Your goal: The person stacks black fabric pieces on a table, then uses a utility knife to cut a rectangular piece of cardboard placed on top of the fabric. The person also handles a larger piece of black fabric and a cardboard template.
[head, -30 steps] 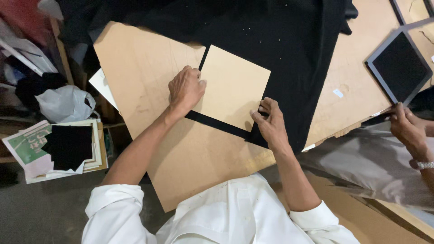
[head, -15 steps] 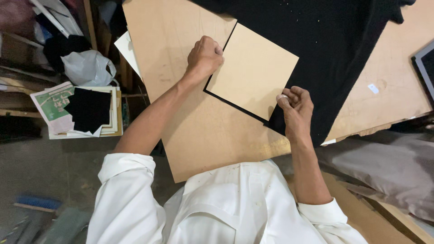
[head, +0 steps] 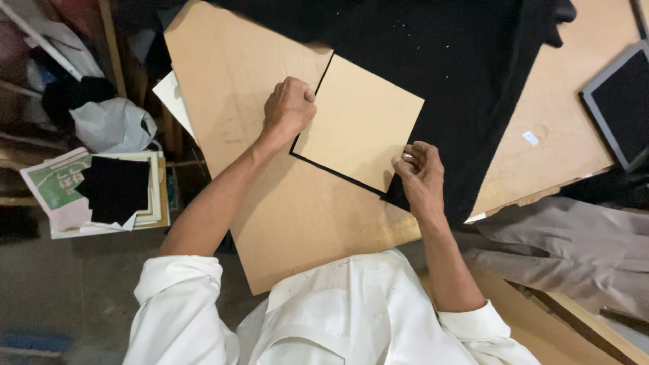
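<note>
Left hand (head: 289, 105) is closed into a loose fist and rests on the upper left corner of the square board (head: 358, 122), pressing it down. Right hand (head: 419, 176) has its fingers curled together at the lower right corner, where it seems to pinch the edge of the black cloth (head: 460, 81) against the board; I cannot tell exactly how much cloth is between the fingers. The square board lies flat on the cloth, which covers part of the big wooden sheet (head: 230, 81). I think the board is thin, stiff and light, so it slides easily; better to hold it at the corners. The cloth looks soft and limp, and it will wrinkle if it is pulled at one point.
</note>
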`<action>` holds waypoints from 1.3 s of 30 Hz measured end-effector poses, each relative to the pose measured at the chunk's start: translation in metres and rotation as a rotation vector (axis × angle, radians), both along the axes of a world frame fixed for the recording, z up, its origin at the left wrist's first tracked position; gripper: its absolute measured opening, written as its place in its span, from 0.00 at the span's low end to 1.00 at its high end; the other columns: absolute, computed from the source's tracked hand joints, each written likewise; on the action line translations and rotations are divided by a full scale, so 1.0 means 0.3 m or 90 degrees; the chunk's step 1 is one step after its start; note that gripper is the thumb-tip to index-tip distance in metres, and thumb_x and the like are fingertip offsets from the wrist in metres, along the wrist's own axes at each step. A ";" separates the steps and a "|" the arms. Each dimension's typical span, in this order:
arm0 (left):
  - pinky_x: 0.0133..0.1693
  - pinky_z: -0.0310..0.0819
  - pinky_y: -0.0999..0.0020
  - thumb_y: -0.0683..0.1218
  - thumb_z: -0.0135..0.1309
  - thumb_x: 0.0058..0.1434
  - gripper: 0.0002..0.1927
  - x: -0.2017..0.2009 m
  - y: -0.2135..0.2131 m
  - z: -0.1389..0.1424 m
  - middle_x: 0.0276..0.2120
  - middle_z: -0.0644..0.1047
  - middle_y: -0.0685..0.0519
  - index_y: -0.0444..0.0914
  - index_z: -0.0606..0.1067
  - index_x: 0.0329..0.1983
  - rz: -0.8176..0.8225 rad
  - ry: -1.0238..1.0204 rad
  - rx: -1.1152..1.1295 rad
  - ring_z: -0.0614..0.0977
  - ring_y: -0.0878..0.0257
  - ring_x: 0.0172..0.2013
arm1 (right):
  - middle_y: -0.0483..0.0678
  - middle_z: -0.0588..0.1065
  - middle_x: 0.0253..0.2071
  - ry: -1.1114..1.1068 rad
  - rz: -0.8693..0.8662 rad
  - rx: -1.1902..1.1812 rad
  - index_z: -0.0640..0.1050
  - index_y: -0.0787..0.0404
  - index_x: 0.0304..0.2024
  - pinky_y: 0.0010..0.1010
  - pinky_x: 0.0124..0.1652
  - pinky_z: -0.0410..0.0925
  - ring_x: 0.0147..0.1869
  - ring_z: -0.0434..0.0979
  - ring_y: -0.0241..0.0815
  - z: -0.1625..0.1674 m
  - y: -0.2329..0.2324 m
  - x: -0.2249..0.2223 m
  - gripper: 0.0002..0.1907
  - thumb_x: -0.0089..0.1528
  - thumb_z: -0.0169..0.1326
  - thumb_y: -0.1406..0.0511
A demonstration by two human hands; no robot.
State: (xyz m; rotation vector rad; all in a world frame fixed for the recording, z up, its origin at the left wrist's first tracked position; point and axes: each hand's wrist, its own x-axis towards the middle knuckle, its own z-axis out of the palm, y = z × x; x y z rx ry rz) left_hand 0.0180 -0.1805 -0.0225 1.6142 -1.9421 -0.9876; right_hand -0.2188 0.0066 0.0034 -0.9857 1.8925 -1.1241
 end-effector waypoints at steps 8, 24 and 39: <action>0.42 0.78 0.52 0.39 0.55 0.52 0.08 -0.003 0.003 -0.011 0.35 0.83 0.44 0.40 0.84 0.30 0.005 -0.011 -0.016 0.84 0.45 0.39 | 0.57 0.73 0.57 0.021 0.013 -0.009 0.66 0.71 0.61 0.30 0.56 0.72 0.58 0.75 0.42 0.000 0.014 -0.001 0.28 0.62 0.61 0.69; 0.27 0.76 0.62 0.37 0.60 0.55 0.03 0.006 0.017 -0.111 0.25 0.82 0.51 0.37 0.81 0.27 -0.034 0.013 -0.122 0.84 0.60 0.26 | 0.58 0.72 0.54 -0.015 0.010 -0.019 0.66 0.71 0.61 0.32 0.52 0.74 0.53 0.74 0.42 -0.030 0.029 -0.025 0.27 0.62 0.60 0.71; 0.45 0.77 0.60 0.40 0.65 0.60 0.17 -0.116 0.224 0.154 0.49 0.74 0.44 0.29 0.79 0.51 -0.186 0.001 -0.282 0.78 0.54 0.46 | 0.63 0.72 0.56 0.651 -0.094 0.066 0.71 0.69 0.63 0.48 0.56 0.68 0.58 0.71 0.64 -0.145 0.053 -0.853 0.26 0.61 0.46 0.77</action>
